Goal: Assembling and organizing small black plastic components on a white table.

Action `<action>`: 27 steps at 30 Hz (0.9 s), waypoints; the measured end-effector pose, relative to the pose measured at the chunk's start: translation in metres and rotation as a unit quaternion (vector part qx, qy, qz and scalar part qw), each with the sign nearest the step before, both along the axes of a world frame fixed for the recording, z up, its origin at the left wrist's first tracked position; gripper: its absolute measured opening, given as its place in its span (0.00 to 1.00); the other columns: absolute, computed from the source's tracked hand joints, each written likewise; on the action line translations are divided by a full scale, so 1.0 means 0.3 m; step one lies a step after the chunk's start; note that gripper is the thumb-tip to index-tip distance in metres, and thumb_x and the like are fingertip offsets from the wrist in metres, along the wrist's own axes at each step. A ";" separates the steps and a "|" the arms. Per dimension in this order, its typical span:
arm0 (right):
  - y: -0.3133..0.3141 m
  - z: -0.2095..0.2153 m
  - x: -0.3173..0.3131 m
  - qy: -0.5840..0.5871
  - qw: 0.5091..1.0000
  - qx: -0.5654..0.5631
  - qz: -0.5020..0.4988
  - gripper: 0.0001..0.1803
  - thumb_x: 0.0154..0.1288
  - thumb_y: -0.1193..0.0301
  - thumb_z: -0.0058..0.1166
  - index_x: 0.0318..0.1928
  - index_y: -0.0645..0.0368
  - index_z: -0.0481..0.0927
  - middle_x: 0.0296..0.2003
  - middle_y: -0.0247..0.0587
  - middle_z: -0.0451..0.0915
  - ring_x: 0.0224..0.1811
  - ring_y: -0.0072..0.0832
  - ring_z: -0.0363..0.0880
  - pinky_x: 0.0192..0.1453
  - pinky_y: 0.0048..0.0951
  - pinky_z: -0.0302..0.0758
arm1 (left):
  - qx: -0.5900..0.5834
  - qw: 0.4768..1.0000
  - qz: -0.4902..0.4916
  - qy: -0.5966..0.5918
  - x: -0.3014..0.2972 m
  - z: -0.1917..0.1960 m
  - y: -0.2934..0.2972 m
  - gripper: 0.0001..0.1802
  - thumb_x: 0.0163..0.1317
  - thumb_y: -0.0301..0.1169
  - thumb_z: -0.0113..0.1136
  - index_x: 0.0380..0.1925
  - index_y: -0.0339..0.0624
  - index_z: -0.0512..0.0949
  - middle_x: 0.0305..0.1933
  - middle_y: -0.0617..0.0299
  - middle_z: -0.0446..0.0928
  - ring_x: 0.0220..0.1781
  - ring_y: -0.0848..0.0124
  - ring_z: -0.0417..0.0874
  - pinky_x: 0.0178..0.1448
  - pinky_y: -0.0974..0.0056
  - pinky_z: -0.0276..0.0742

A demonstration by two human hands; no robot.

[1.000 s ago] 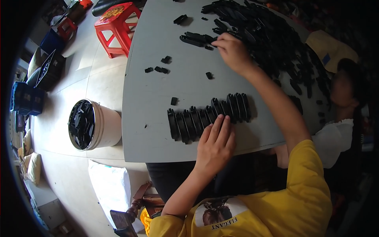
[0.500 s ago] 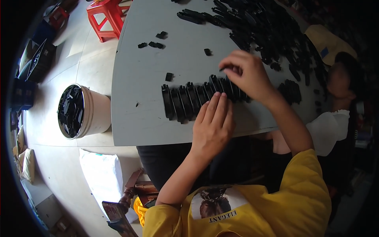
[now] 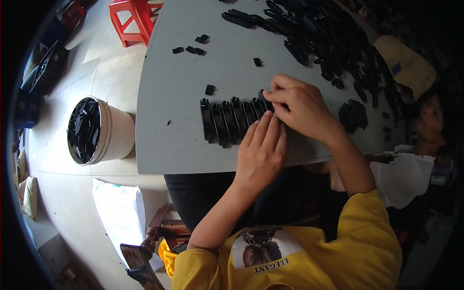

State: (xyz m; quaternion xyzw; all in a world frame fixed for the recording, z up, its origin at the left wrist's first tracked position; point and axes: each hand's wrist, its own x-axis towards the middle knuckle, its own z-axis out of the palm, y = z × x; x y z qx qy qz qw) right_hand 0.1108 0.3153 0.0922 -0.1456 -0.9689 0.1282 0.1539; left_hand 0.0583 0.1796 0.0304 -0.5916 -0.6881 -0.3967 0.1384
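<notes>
Black parts (image 3: 233,121) are lined up beside the outstretched left hand (image 3: 263,152) and curled right hand (image 3: 303,105), its pinch unclear, while a pile (image 3: 321,34) is left jumbled beyond.

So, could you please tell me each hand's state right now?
Left hand: open, resting against the row of black parts.
Right hand: curled over the row; any grip is hidden.

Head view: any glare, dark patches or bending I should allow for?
Head view: the white bag looks washed out; head view: the row of black parts shows little fine detail; head view: left edge of the table bows, left-hand corners black.
</notes>
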 end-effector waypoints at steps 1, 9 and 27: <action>-0.001 0.024 0.005 -0.064 0.998 0.001 0.011 0.05 0.59 0.78 0.57 0.35 0.62 0.83 0.31 0.37 0.76 0.31 0.35 0.78 0.36 0.30 0.75 | 0.003 1.000 0.000 0.004 -0.002 -0.001 0.002 0.17 0.49 0.24 0.58 0.41 0.32 0.79 0.48 0.51 0.79 0.55 0.59 0.80 0.57 0.57 0.76; 0.177 -0.027 -0.098 0.038 0.998 -0.048 0.013 0.08 0.59 0.76 0.57 0.39 0.63 0.83 0.31 0.40 0.77 0.29 0.30 0.77 0.37 0.29 0.74 | -0.002 1.000 -0.009 -0.008 0.010 0.012 -0.010 0.18 0.48 0.24 0.59 0.43 0.34 0.79 0.50 0.52 0.79 0.56 0.58 0.79 0.59 0.56 0.75; -0.043 -0.019 -0.032 0.023 0.999 0.004 0.024 0.05 0.53 0.81 0.59 0.32 0.64 0.78 0.29 0.44 0.77 0.30 0.42 0.79 0.33 0.34 0.76 | 0.013 1.000 0.011 -0.004 -0.046 -0.009 -0.062 0.16 0.49 0.23 0.59 0.40 0.33 0.80 0.49 0.52 0.80 0.54 0.59 0.81 0.59 0.55 0.75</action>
